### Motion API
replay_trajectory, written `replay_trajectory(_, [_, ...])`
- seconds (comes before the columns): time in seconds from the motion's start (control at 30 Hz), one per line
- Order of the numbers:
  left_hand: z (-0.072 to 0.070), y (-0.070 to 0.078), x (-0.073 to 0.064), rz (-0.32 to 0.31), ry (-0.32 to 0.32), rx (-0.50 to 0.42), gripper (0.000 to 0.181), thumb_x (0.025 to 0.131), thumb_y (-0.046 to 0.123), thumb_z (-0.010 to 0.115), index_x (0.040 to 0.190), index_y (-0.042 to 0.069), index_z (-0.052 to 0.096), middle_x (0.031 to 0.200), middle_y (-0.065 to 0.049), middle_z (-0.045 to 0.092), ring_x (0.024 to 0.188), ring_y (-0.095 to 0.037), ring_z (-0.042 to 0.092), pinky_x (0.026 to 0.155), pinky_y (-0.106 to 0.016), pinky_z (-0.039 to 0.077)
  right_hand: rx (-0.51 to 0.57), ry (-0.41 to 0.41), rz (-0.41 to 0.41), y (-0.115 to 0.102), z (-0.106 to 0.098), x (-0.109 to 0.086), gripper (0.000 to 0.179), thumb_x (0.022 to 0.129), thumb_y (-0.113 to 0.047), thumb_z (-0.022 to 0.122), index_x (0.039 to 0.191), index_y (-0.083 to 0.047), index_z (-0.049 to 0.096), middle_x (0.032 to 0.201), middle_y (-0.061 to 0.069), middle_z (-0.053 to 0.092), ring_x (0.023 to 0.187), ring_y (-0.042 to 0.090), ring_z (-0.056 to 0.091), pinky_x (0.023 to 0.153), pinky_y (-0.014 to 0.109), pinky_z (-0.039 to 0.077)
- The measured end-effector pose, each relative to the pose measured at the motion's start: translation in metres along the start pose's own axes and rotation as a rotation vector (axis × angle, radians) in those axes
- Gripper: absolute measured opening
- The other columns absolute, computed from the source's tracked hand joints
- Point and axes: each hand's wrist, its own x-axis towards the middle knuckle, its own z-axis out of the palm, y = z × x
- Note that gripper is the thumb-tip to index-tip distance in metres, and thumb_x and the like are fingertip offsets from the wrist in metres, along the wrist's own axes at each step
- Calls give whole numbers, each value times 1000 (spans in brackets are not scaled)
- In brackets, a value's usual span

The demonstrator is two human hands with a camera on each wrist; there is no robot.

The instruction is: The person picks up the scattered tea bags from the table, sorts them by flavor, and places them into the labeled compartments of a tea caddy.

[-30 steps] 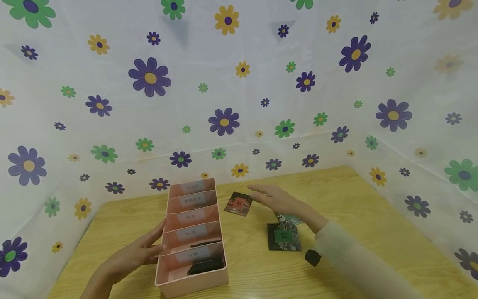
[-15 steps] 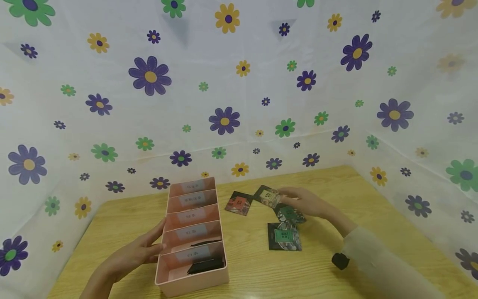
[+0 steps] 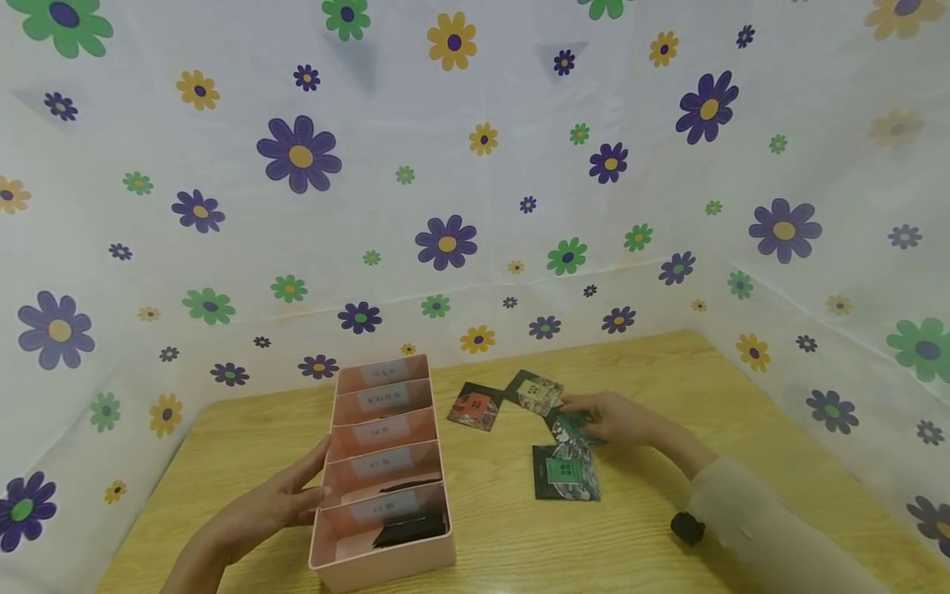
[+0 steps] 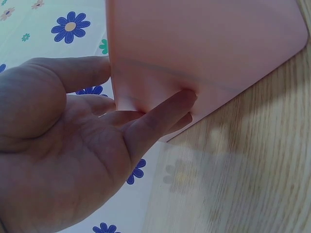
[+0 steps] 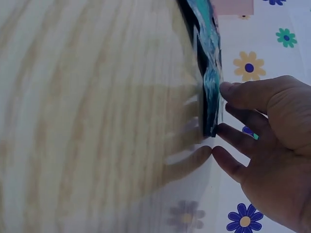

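Observation:
In the head view my left hand (image 3: 275,503) rests at the left side of a pink divided box (image 3: 382,569). The left wrist view shows its fingertips pressing the box's outer wall (image 4: 204,43). My right hand (image 3: 619,419) reaches to a dark sachet with a green label (image 3: 567,423) that lies on the table. Its thumb touches the face of that sachet (image 5: 211,97) in the right wrist view, the other fingertips at its edge. Around it lie a red-labelled sachet (image 3: 475,406), a yellow-labelled sachet (image 3: 534,391) and another green-labelled sachet (image 3: 566,473).
The box has several compartments with paper labels (image 3: 386,464). Dark sachets (image 3: 410,530) lie in its nearest compartments. A white flower-print cloth (image 3: 490,181) surrounds the wooden table (image 3: 512,544). A small black object (image 3: 688,528) hangs at the right sleeve (image 3: 764,520).
My right hand has drawn back rightward from above the yellow-labelled sachet, uncovering it, and has come down onto the upper green-labelled sachet. The left hand and box stay put.

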Motion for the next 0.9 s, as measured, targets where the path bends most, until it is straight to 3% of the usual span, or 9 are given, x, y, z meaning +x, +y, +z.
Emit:
replay_trajectory(0.03, [0,0,0,-2,2,0,78,112,24,46,166,17,-10,169,-24,-12,144,-47,36,105,-47,51,-10,-13,-1,1,1,0,42,94,0,67,135,2,65,149,28,50,89,33,67,80,40,56])
replay_trajectory(0.1, [1,-1,0,-5,7,1,78,112,24,46,166,17,-10,169,-24,-12,145,-47,35,105,-47,51,-55,-22,-19,1,2,0,39,93,0,68,132,1,68,146,27,55,113,41,65,92,49,56])
replay_trajectory(0.17, [1,-1,-1,-6,11,2,78,112,24,47,166,16,-10,170,-24,-11,145,-47,35,105,-46,51,-85,-23,-18,0,2,0,36,94,-1,69,129,2,69,143,26,57,131,49,53,105,59,47])
replay_trajectory(0.33, [0,-2,-1,-11,12,1,79,112,25,47,166,17,-10,170,-24,-11,144,-47,36,104,-45,51,-119,-11,21,-5,0,0,31,93,-7,74,122,5,72,133,27,64,123,47,59,104,60,47])
replay_trajectory(0.5, [0,-3,-1,-11,11,1,79,112,25,47,166,17,-10,169,-24,-11,144,-47,38,104,-44,52,-197,40,132,-12,2,-2,27,90,-19,81,108,0,77,100,8,68,92,24,64,85,43,57])
replay_trajectory(0.6, [0,-3,-1,-8,10,3,79,112,25,47,166,17,-10,169,-24,-12,144,-47,37,104,-44,52,-253,67,212,-16,4,-4,20,90,-26,81,90,-7,77,84,-1,57,76,14,51,68,33,50])
replay_trajectory(0.73, [0,-3,-1,-1,6,7,78,112,24,46,166,17,-10,170,-23,-12,145,-47,35,104,-43,52,-306,96,272,-23,6,-7,32,94,-30,77,69,-14,63,74,-2,51,66,14,44,58,29,40])
replay_trajectory(0.8, [0,-3,-1,4,2,8,77,112,24,46,166,18,-10,170,-23,-11,145,-47,35,104,-43,52,-324,134,245,-25,6,-8,32,95,-26,75,69,-14,62,73,-2,51,66,13,44,58,28,41])
replay_trajectory(0.9, [0,-2,0,12,-8,6,77,113,24,45,166,19,-10,170,-22,-12,145,-47,36,105,-44,51,-351,155,120,-26,3,-7,9,93,-10,76,85,-6,72,88,7,65,80,23,61,71,38,56])
